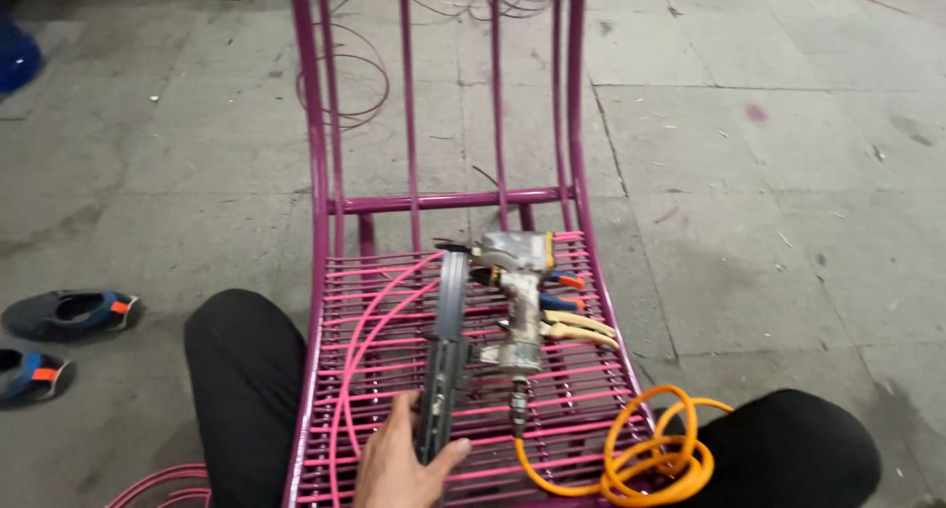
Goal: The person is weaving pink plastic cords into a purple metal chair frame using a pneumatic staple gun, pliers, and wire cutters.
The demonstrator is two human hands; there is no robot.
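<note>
A grey concrete floor [788, 173] of large cracked slabs spreads all round me, dusty and littered with small scraps. On it stands a magenta metal chair frame [320, 173], its tall barred back rising away from me and its seat between my knees, in black trousers, so that I sit right up to the front edge. The seat is partly woven with pink cord [374, 336] stretched from side rail to side rail, and two loose lengths of it curve across the rows from the front left toward the back. More cord lies in coils on the floor behind the backrest.

The woven seat serves as a handy shelf. A pneumatic stapler [514, 301] lies on its side near the right rail, nozzle end to the back, its orange coiled air hose [655, 459] looped over the front right corner and down beside my right knee. Just beside it rest pliers with cream handles [576, 329] and another pair with blue and orange handles [562, 289], all within easy reach.

My left hand [399, 464] closes its grip around the lower end of a long black staple magazine [443, 360], thumb on the right side, the bar pointing toward the backrest and lying over the cords at the middle of the seat. My right hand is out of sight.

Two dark sandals [69, 311] sit on the floor well to the left.
</note>
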